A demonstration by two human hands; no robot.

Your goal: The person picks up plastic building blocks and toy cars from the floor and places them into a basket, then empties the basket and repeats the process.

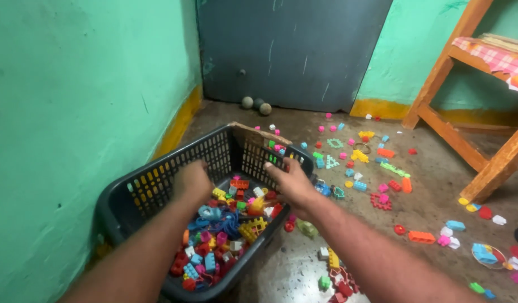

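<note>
We see even, moderately bright indoor light, slightly green-tinted off the walls [73,112]. Soft glare spots on the wet-looking floor [304,269]. Shadows weak. Forearms near the bottom edge go soft and wide-angle stretched; centre reasonably sharp.

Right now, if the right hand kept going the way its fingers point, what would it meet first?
Probably the basket's far wall: the right hand points up-left over the toys, fingers close to that wall, though depth is unclear.

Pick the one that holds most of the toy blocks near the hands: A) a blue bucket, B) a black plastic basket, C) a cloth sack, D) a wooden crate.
B: the black plastic basket with slotted walls holds the heap of colourful blocks, and both hands reach into it.
</note>
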